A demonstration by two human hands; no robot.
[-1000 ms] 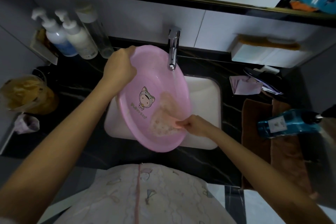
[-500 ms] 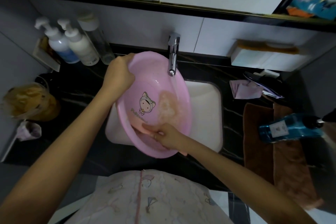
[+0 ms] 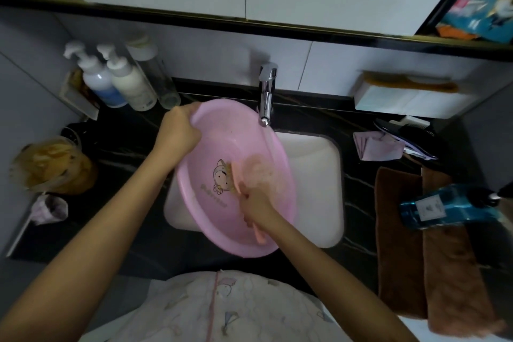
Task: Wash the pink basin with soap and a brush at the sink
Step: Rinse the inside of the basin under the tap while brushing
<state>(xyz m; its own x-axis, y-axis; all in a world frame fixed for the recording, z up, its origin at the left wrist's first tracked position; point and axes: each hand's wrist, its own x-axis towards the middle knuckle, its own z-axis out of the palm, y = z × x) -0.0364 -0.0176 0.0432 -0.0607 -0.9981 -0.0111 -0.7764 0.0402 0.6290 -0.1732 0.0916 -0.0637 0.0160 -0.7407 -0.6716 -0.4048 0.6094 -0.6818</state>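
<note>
The pink basin (image 3: 222, 136), with a cartoon kitten printed inside, is tilted over the white sink (image 3: 313, 169). My left hand (image 3: 177, 130) grips its far left rim. My right hand (image 3: 256, 204) holds a pink brush (image 3: 236, 175) inside the basin, bristles on the bottom next to the cartoon. Water runs from the chrome tap (image 3: 266, 97) along the basin's right wall, and a foamy patch lies at the bottom.
Two pump bottles (image 3: 122, 83) and a clear bottle stand at the back left of the black counter. A yellow-filled tub (image 3: 52, 166) sits at left. Right of the sink lie a pink cloth (image 3: 374, 144), brown towels (image 3: 399, 244) and a blue bottle (image 3: 444, 208).
My right hand has swept the brush from the basin's lower right to the lower left, then back up to the middle by the cartoon. The basin has shifted slightly nearer.
</note>
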